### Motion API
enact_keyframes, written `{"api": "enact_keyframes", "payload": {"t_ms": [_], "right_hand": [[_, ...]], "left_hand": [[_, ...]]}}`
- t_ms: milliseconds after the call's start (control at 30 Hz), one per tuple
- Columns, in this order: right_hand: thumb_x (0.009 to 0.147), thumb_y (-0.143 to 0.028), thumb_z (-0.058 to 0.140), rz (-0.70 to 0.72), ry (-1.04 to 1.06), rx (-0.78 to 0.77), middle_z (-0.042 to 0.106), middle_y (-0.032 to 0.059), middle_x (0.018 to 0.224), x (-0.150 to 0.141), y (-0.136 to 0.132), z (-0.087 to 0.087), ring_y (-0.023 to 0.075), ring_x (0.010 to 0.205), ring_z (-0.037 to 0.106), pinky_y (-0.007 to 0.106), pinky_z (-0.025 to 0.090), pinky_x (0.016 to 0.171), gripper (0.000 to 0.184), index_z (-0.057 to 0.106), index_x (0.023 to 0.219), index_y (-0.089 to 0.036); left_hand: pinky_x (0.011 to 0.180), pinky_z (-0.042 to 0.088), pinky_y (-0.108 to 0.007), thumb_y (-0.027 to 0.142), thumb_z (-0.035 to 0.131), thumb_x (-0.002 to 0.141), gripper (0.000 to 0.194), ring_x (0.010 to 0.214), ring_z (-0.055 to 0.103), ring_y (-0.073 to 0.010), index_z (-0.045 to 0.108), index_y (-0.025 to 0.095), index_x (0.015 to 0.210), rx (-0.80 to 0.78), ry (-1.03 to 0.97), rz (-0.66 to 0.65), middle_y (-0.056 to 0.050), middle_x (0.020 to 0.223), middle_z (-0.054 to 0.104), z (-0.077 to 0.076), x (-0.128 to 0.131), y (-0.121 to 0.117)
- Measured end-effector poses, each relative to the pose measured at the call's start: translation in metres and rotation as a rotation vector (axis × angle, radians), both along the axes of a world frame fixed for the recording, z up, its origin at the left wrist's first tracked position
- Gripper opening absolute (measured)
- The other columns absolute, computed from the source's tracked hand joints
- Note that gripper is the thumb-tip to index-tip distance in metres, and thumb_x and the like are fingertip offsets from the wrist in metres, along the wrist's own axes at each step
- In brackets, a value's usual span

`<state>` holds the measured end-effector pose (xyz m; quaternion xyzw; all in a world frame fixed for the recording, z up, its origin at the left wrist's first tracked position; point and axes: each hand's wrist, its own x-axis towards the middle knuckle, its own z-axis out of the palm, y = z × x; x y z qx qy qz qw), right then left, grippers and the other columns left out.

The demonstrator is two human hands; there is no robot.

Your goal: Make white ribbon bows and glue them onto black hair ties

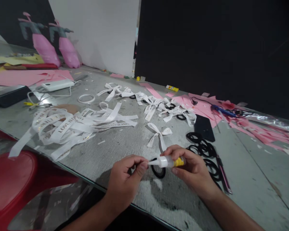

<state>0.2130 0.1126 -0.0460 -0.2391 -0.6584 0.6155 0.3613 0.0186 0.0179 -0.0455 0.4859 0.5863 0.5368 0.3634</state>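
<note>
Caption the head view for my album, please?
Right hand points a nozzled bottle toward the left hand, white bows beyond.

Left forearm (93, 210) bare, slanting in from lower left, I see; left hand (125, 176) bent at knuckles, thumb (141, 168) and forefinger (136, 158) drawn together at tips. Right forearm (233, 207), also bare, coming from lower right; right hand (194, 166) turned inward, fingers (177, 150) curved above, right thumb (180, 175) below, grip closed. Hands near each other, apart.
</note>
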Motion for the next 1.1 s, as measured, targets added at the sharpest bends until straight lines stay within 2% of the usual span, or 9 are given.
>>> {"api": "enact_keyframes", "payload": {"t_ms": [267, 500, 733, 900, 1000, 1100], "right_hand": [[0.080, -0.023, 0.071, -0.037, -0.050, 0.107, 0.060, 0.0065, 0.099, -0.002, 0.001, 0.006, 0.0193, 0.088, 0.058, 0.026, 0.048, 0.067, 0.011, 0.064, 0.087, -0.024], [0.079, -0.022, 0.072, -0.054, -0.064, 0.122, 0.060, 0.0064, 0.099, -0.003, 0.001, 0.008, 0.0198, 0.089, 0.059, 0.027, 0.049, 0.069, 0.012, 0.064, 0.087, -0.024], [0.078, -0.021, 0.074, -0.080, -0.050, 0.106, 0.061, 0.0062, 0.100, -0.002, 0.001, 0.006, 0.0191, 0.088, 0.058, 0.026, 0.048, 0.068, 0.013, 0.064, 0.086, -0.024], [0.077, -0.020, 0.074, -0.088, -0.036, 0.079, 0.061, 0.0057, 0.101, -0.002, 0.003, 0.004, 0.0195, 0.091, 0.058, 0.026, 0.048, 0.070, 0.015, 0.064, 0.087, -0.025], [0.077, -0.019, 0.074, -0.088, -0.023, 0.081, 0.061, 0.0051, 0.100, -0.002, 0.004, 0.002, 0.0190, 0.091, 0.058, 0.026, 0.047, 0.070, 0.016, 0.064, 0.087, -0.025], [0.078, -0.019, 0.073, -0.076, -0.024, 0.077, 0.061, 0.0051, 0.101, -0.001, 0.003, 0.001, 0.0190, 0.092, 0.057, 0.026, 0.047, 0.070, 0.016, 0.064, 0.089, -0.025]], "left_hand": [[0.057, 0.035, -0.025, 0.036, 0.047, 0.093, 0.024, 0.061, 0.048, -0.0121, 0.059, 0.019, 0.082, -0.014, 0.210, -0.019, 0.001, 0.068, 0.057, -0.003, 0.003, 0.000], [0.064, 0.038, -0.028, 0.034, 0.037, 0.097, 0.022, 0.070, 0.052, -0.0147, 0.051, 0.020, 0.086, -0.016, 0.288, -0.034, -0.002, 0.078, 0.058, -0.007, 0.006, -0.001], [0.064, 0.038, -0.028, 0.037, 0.034, 0.097, 0.026, 0.067, 0.051, -0.0143, 0.050, 0.020, 0.087, -0.045, 0.225, -0.019, 0.000, 0.073, 0.055, -0.007, 0.006, -0.002], [0.061, 0.039, -0.027, 0.043, 0.037, 0.096, 0.028, 0.064, 0.051, -0.0140, 0.051, 0.020, 0.088, -0.064, 0.086, 0.048, 0.002, 0.068, 0.052, -0.009, 0.006, -0.001], [0.061, 0.041, -0.026, 0.044, 0.038, 0.096, 0.029, 0.065, 0.053, -0.0138, 0.054, 0.020, 0.094, -0.079, 0.016, 0.087, 0.001, 0.071, 0.054, -0.010, 0.005, -0.001], [0.066, 0.043, -0.026, 0.041, 0.043, 0.095, 0.027, 0.071, 0.055, -0.0133, 0.059, 0.021, 0.102, -0.044, 0.031, 0.057, -0.001, 0.081, 0.060, -0.010, 0.004, 0.000]]}}
